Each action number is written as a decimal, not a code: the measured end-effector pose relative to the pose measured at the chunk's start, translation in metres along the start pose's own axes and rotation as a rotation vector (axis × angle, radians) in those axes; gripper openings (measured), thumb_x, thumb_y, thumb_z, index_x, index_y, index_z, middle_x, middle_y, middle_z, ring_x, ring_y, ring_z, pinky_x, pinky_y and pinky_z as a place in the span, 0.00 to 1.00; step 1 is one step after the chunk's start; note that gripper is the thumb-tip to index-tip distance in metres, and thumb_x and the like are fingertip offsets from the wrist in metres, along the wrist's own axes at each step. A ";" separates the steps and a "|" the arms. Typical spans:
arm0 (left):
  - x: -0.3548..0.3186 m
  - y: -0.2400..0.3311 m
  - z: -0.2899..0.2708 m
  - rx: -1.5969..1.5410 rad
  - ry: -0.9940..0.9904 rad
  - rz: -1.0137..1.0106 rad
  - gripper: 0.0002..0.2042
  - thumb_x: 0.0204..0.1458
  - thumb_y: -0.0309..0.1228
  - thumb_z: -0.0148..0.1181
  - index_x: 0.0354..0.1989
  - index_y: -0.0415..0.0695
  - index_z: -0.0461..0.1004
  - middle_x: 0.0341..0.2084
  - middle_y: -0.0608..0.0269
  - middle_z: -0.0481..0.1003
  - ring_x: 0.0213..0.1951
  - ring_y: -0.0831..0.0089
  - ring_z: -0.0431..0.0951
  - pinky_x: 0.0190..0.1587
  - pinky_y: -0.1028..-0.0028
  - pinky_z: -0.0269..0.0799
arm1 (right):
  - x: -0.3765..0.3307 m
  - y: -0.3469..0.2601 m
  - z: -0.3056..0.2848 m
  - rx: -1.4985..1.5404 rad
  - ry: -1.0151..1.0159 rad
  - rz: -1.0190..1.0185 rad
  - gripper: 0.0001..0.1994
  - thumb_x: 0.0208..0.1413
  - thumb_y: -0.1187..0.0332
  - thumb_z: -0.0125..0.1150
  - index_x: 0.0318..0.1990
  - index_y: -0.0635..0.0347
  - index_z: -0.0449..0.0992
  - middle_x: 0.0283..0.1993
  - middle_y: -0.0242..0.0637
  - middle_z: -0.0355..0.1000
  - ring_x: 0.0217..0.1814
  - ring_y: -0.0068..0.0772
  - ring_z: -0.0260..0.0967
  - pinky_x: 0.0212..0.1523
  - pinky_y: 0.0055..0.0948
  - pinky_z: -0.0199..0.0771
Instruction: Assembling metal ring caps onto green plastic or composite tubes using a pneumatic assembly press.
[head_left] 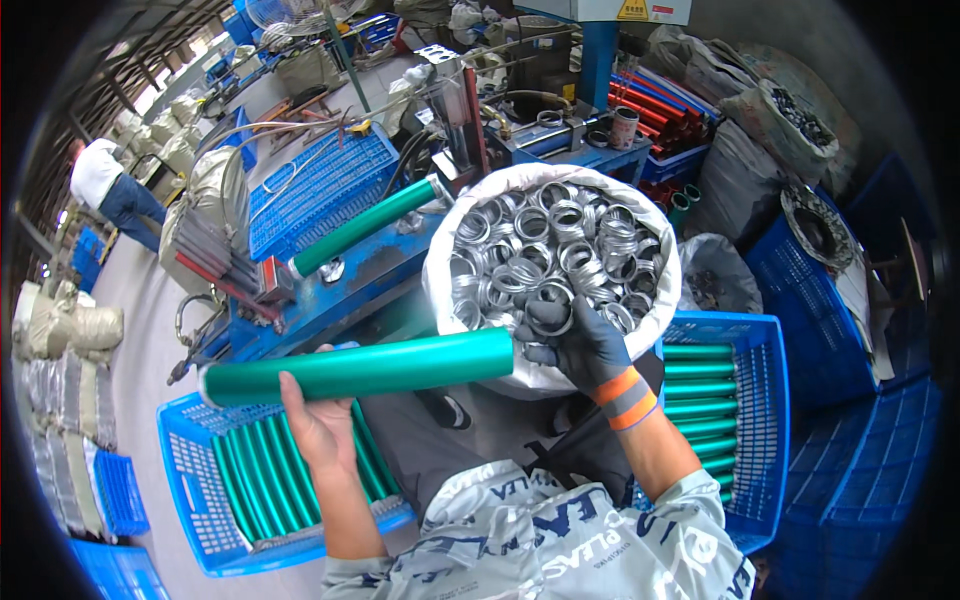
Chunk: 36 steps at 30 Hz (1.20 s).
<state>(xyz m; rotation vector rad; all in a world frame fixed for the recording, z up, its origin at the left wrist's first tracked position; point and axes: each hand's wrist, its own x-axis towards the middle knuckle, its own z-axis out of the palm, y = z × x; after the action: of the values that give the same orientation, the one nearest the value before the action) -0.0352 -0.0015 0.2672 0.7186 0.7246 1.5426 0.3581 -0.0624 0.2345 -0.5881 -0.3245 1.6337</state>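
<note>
My bare left hand (318, 420) is closed around a shiny green metal tube (360, 368), held nearly level across my front. The tube's right end reaches the near rim of a white sack (664, 320) full of silver metal rings (570, 222). My right hand (580, 345), in a dark glove with an orange and grey cuff, is over the near edge of the rings. Its fingers are closed on one metal ring (549, 308). Beyond my left hand, a second green tube (368, 228) lies in a blue bench machine (350, 290).
Blue crates of green tubes stand at my left (190, 480) and right (765, 430). A blue mesh crate (350, 175) lies behind the machine. Red tubes (650, 110) and filled sacks (790, 125) are at the back right. A person (110, 185) stands far left.
</note>
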 end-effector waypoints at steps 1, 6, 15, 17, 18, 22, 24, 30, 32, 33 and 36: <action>-0.003 -0.008 0.000 -0.019 0.008 -0.035 0.28 0.78 0.53 0.61 0.71 0.40 0.75 0.63 0.44 0.83 0.63 0.55 0.86 0.63 0.52 0.87 | -0.002 0.000 0.000 0.030 -0.088 -0.022 0.28 0.75 0.60 0.67 0.77 0.59 0.73 0.72 0.42 0.79 0.73 0.43 0.79 0.72 0.57 0.82; -0.010 -0.038 -0.004 -0.080 0.020 -0.078 0.30 0.78 0.54 0.61 0.72 0.40 0.75 0.65 0.45 0.84 0.63 0.54 0.88 0.63 0.53 0.91 | 0.003 0.010 0.002 -0.183 -0.078 -0.159 0.26 0.68 0.72 0.70 0.72 0.63 0.74 0.66 0.44 0.80 0.67 0.41 0.83 0.69 0.54 0.87; -0.015 -0.040 -0.004 -0.045 0.025 -0.034 0.26 0.77 0.53 0.62 0.68 0.42 0.77 0.63 0.49 0.84 0.63 0.58 0.88 0.63 0.56 0.91 | 0.008 0.022 -0.004 -0.441 -0.022 -0.258 0.38 0.60 0.83 0.77 0.78 0.67 0.72 0.71 0.42 0.79 0.72 0.37 0.79 0.75 0.39 0.80; -0.015 -0.041 -0.006 -0.041 0.017 -0.023 0.26 0.77 0.53 0.62 0.68 0.43 0.78 0.63 0.49 0.84 0.63 0.58 0.88 0.62 0.56 0.91 | 0.007 0.022 -0.007 -0.468 -0.034 -0.227 0.39 0.61 0.82 0.77 0.80 0.69 0.71 0.74 0.43 0.78 0.72 0.35 0.79 0.74 0.38 0.80; -0.014 -0.042 -0.008 -0.032 0.010 -0.022 0.26 0.77 0.53 0.62 0.68 0.43 0.78 0.63 0.50 0.84 0.63 0.58 0.88 0.62 0.56 0.92 | 0.007 0.021 -0.008 -0.472 -0.041 -0.230 0.39 0.61 0.82 0.77 0.80 0.69 0.71 0.74 0.43 0.78 0.72 0.35 0.79 0.74 0.38 0.80; -0.012 -0.043 -0.012 -0.061 0.034 -0.007 0.29 0.76 0.49 0.65 0.74 0.40 0.74 0.64 0.47 0.84 0.61 0.55 0.89 0.57 0.54 0.94 | 0.003 0.014 -0.001 -0.530 -0.029 -0.184 0.38 0.63 0.79 0.79 0.80 0.69 0.72 0.67 0.41 0.83 0.64 0.31 0.82 0.68 0.35 0.82; -0.012 -0.042 -0.012 0.016 -0.034 0.020 0.26 0.77 0.51 0.62 0.69 0.41 0.78 0.65 0.49 0.84 0.63 0.58 0.88 0.61 0.55 0.92 | 0.003 0.010 0.003 -0.613 0.013 -0.144 0.36 0.64 0.77 0.79 0.80 0.70 0.73 0.64 0.41 0.85 0.61 0.29 0.83 0.66 0.32 0.82; -0.002 -0.050 -0.013 -0.003 -0.111 0.017 0.26 0.76 0.50 0.63 0.69 0.40 0.78 0.66 0.49 0.83 0.65 0.56 0.87 0.62 0.54 0.92 | 0.017 0.006 0.003 -0.624 0.008 -0.143 0.36 0.68 0.77 0.74 0.81 0.73 0.69 0.67 0.47 0.85 0.63 0.34 0.84 0.66 0.34 0.84; 0.005 -0.052 -0.015 -0.017 -0.088 0.038 0.26 0.75 0.49 0.64 0.69 0.40 0.78 0.68 0.49 0.81 0.66 0.56 0.86 0.61 0.53 0.93 | 0.027 0.005 0.008 -0.653 -0.032 -0.132 0.36 0.68 0.79 0.73 0.82 0.73 0.67 0.70 0.48 0.83 0.67 0.35 0.83 0.68 0.36 0.84; 0.010 -0.054 -0.019 -0.040 -0.076 0.059 0.27 0.74 0.49 0.66 0.71 0.41 0.77 0.68 0.49 0.81 0.65 0.55 0.86 0.60 0.54 0.93 | 0.034 0.007 0.012 -0.643 -0.062 -0.138 0.37 0.68 0.78 0.74 0.82 0.73 0.67 0.71 0.47 0.82 0.68 0.34 0.83 0.67 0.35 0.84; 0.023 -0.050 -0.034 -0.070 -0.131 0.088 0.28 0.74 0.49 0.66 0.72 0.43 0.76 0.69 0.48 0.80 0.67 0.54 0.85 0.61 0.52 0.92 | 0.051 0.010 0.025 -0.649 -0.137 -0.186 0.38 0.67 0.77 0.75 0.82 0.72 0.68 0.71 0.46 0.81 0.67 0.32 0.83 0.65 0.33 0.84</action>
<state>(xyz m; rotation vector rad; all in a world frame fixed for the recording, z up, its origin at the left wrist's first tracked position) -0.0336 0.0237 0.2075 0.7997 0.5458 1.5766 0.3334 -0.0105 0.2403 -0.8990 -1.0015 1.3770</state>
